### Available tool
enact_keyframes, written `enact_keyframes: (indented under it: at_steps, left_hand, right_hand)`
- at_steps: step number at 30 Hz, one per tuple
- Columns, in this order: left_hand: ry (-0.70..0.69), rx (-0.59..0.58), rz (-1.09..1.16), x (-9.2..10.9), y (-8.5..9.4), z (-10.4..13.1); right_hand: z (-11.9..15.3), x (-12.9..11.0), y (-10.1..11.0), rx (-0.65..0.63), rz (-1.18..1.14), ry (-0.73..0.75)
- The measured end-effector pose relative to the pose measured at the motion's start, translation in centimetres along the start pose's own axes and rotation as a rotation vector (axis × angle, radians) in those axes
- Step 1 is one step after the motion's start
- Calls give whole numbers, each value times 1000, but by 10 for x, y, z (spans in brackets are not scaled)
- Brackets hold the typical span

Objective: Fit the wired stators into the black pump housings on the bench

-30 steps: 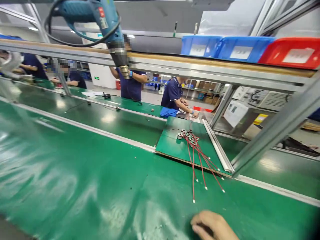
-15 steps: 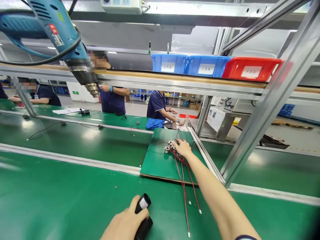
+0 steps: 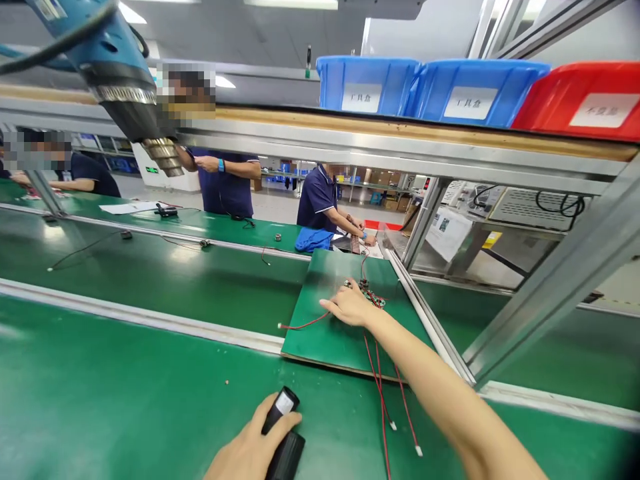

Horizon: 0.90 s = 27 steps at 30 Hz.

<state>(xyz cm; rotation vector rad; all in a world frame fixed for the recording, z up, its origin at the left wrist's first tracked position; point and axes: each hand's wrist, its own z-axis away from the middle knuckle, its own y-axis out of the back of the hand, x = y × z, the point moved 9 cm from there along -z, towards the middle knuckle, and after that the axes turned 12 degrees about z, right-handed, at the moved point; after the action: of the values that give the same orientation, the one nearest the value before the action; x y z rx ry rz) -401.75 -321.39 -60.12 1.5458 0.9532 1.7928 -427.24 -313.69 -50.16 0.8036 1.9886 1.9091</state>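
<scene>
1. On the near green bench [image 3: 150, 407], at the bottom of the view, the left hand [image 3: 263, 437] is curled closed around a black tool [image 3: 290, 455]. A white label near the tool's upper end is too small to read.
2. On the raised green board [image 3: 310, 337], just beyond the bench, the right hand [image 3: 353, 307] lies over a cluster of small round metal parts [image 3: 376, 300]. Its thumb stands apart from the slightly bent fingers; whether it grips a part cannot be told.
3. From that cluster, red wires [image 3: 382, 393] trail past the board's near edge, two ending in white connectors [image 3: 419, 451] above the bench. Another red wire runs left from beside the right hand to a connector at the board's left edge.
4. Along the overhead shelf [image 3: 300, 138] stand two blue bins [image 3: 370, 77], both labelled 工具盒, and beside them a red bin [image 3: 555, 100] labelled 不良品.
5. At upper left hangs a teal power drill [image 3: 107, 60], chuck downward; the pale sticker on its body is cut by the frame and illegible.
6. Across the line, co-workers in navy shirts [image 3: 315, 197] stand or sit; a green wall sign [image 3: 153, 171] and a printed sheet [image 3: 447, 233] on a machine are too small to read.
</scene>
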Motion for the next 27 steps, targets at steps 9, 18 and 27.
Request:
enact_keyframes:
  at_steps: [9,18,27]
  left_hand:
    - [31,-90,66,11,4,9]
    - [-34,-45,67,15,7,10]
    - [-29,-46,85,14,8,14]
  right_hand:
    - [117,11,-2,67,30,86]
    - [81,10,-8,152,-196,-190]
    - [125,-16,2,100,-198,64]
